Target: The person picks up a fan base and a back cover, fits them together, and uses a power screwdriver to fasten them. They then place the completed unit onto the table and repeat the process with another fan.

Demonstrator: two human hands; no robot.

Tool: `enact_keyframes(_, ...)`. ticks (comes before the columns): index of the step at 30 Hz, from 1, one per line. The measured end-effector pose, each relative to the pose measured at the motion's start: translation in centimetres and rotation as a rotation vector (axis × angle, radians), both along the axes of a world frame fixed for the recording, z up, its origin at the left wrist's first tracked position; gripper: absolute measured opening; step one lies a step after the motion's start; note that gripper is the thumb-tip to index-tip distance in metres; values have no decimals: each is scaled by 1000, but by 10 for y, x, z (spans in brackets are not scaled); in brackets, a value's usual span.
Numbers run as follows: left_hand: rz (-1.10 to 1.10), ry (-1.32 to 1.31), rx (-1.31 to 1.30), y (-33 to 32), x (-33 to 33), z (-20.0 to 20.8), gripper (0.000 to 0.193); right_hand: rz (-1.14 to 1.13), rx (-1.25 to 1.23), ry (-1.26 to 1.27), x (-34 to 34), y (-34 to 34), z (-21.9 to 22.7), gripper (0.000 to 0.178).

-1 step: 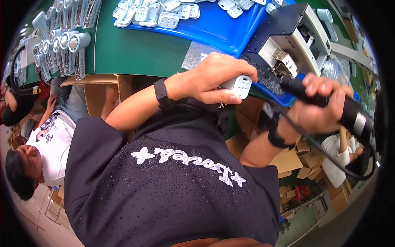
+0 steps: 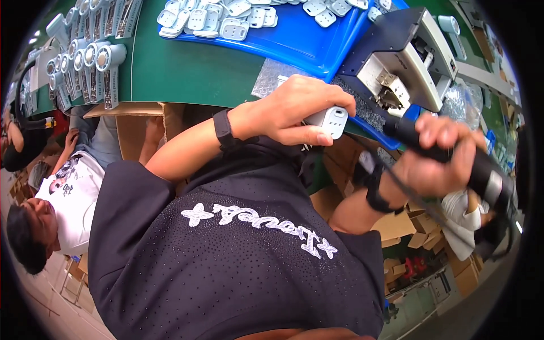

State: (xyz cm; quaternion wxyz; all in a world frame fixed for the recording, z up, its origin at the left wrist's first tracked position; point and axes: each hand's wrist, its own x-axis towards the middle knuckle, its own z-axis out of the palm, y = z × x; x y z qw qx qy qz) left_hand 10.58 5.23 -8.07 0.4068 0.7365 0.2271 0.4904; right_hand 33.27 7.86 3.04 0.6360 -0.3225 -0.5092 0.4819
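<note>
My left hand [image 2: 303,110] is closed around a pale blue-white plastic housing [image 2: 331,123], its end plate with a slot and small holes facing right. The rest of that part is hidden by my palm and fingers. To the right, my right hand [image 2: 442,147] grips a black corded electric screwdriver [image 2: 487,173], somewhat blurred by motion. Its nose points left, just below the front of a metal screw feeder [image 2: 391,62] and apart from the housing. Whether a screw sits on the tip I cannot make out.
A blue tray [image 2: 283,48] holds many light plastic plates [image 2: 233,29] on the green table [image 2: 170,73]. Rows of handheld fans [image 2: 107,73] stand at the left. Bubble wrap [image 2: 272,79] lies near my left hand. Cardboard boxes [image 2: 396,224] are below right; a person [image 2: 68,198] sits at left.
My right hand has moved slightly down with the screwdriver, and its tip is a little lower, away from the screw feeder. The cord has swung. My left hand stays nearly still with the housing.
</note>
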Motion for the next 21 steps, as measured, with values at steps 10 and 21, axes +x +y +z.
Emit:
enact_keyframes(10, -5, 33, 54, -2, 4, -3, 59, 156, 131, 198, -34, -43, 55, 46)
enact_keyframes(21, 42, -56, 80, -3, 4, -6, 62, 243, 128, 163, -51, -37, 38, 44)
